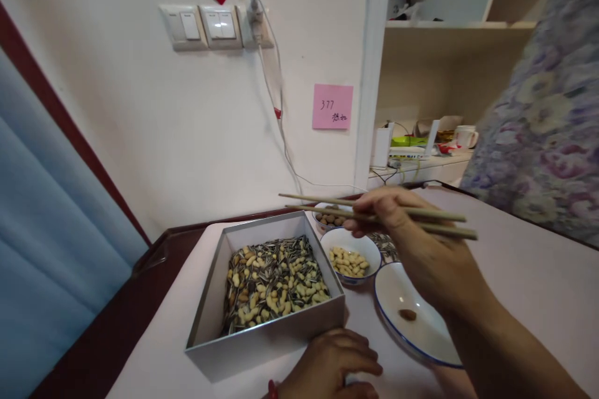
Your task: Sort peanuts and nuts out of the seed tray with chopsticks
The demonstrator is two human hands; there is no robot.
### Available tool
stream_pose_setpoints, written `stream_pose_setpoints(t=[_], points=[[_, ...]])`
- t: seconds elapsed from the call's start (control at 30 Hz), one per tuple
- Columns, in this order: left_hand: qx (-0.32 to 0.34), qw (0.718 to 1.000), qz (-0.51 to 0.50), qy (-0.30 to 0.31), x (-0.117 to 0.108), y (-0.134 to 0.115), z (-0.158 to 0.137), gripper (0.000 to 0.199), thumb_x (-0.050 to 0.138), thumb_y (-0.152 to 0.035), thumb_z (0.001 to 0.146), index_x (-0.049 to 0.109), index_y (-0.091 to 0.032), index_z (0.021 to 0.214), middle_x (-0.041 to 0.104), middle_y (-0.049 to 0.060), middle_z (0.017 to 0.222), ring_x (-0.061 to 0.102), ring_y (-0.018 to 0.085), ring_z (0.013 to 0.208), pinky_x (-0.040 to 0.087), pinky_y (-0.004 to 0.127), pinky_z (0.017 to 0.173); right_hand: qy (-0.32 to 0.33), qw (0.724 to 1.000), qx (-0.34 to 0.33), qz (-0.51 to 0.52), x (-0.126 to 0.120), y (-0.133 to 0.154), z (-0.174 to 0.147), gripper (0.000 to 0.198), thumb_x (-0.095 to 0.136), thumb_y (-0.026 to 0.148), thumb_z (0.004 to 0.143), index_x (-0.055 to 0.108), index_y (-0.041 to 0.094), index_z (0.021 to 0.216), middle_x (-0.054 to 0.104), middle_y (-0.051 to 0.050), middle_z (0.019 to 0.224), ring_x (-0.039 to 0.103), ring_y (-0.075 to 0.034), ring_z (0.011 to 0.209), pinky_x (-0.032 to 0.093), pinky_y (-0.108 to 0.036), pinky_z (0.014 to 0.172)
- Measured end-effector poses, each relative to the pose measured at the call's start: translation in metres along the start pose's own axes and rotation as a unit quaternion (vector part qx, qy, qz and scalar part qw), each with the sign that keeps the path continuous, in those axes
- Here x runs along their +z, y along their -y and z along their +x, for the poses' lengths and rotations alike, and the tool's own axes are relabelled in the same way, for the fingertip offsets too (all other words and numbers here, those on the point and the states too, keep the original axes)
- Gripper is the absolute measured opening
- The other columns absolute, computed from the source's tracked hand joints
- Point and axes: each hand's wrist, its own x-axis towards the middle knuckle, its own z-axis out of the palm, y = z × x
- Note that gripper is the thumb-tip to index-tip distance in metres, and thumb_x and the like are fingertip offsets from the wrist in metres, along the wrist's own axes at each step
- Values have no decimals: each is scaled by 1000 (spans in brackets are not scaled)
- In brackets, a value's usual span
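My right hand holds a pair of wooden chopsticks, their tips pointing left and slightly apart with nothing between them. They hover above the bowls, behind the right side of a grey open box. Inside the box lie mixed sunflower seeds, peanuts in shells and some brown nuts. My left hand rests by the box's near right corner, fingers loosely spread and holding nothing. Below my right hand is a white blue-rimmed plate with one brown almond-like nut, partly covered by my forearm.
A white bowl of peanuts stands right of the box; behind it is a bowl of round brown nuts. Sunflower seeds show partly behind my hand. A cable runs down the wall. Floral fabric hangs at right, a blue curtain at left.
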Motion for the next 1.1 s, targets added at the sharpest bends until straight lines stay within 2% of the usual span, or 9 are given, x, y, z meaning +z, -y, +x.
stream_pose_setpoints(t=[0.1,0.17,0.33,0.43,0.53,0.63,0.73,0.93,1.1], points=[[5,1000,2,-5,4,4,-1,70,39,-74,93,78,-17,107,77,11,110,69,21,112,46,28,102,96,992,74,27,21,-13,-6,28,59,50,96,72,25,100,73,-2,99,72,-17,94,57,-30,87],[6,1000,-1,0,6,6,-2,71,37,-72,94,78,-16,108,76,12,111,68,21,114,46,28,102,139,986,87,22,31,-20,-11,28,54,48,99,71,26,100,70,-1,105,69,-17,98,54,-32,91],[-10,1000,-5,3,8,7,-3,49,52,-58,96,77,-17,106,77,10,110,70,20,109,48,27,99,189,975,1,-116,44,-30,-20,31,47,38,102,65,21,83,63,-1,85,60,-15,83,45,-31,75],[-28,1000,-5,13,7,4,-4,27,66,-38,93,77,-17,107,77,8,109,71,20,107,51,26,95,218,968,2,-124,53,-35,-24,30,46,37,102,63,21,84,63,-1,84,58,-16,81,43,-30,72],[-45,999,-1,25,8,7,-5,23,71,-26,89,76,-17,110,77,5,111,72,21,108,52,26,96,259,954,1,-154,59,-39,-28,31,46,38,102,63,21,84,61,-2,83,57,-16,78,41,-30,70],[-27,999,10,28,12,15,-5,26,70,-26,90,74,-19,115,76,4,115,69,21,113,50,28,100,253,948,5,-192,59,-38,-29,36,42,41,103,58,20,78,57,-1,78,53,-15,73,38,-31,66],[-7,1000,12,28,16,21,-5,28,69,-34,92,75,-18,113,75,6,116,69,20,112,49,26,100,221,957,5,-188,52,-33,-27,37,41,44,103,52,21,77,52,2,73,49,-14,68,36,-29,63],[33,999,-9,-23,13,17,-4,47,50,-53,99,77,-15,105,77,9,108,70,18,110,48,23,99,156,970,-32,-183,42,-28,-21,35,43,40,103,46,22,73,46,3,69,43,-13,63,33,-29,59],[16,1000,-19,-7,11,12,-4,54,51,-59,97,77,-13,107,77,12,110,69,20,112,48,25,101,185,964,-9,-189,42,-30,-20,37,41,41,104,44,22,72,47,3,72,45,-13,67,35,-30,63]])
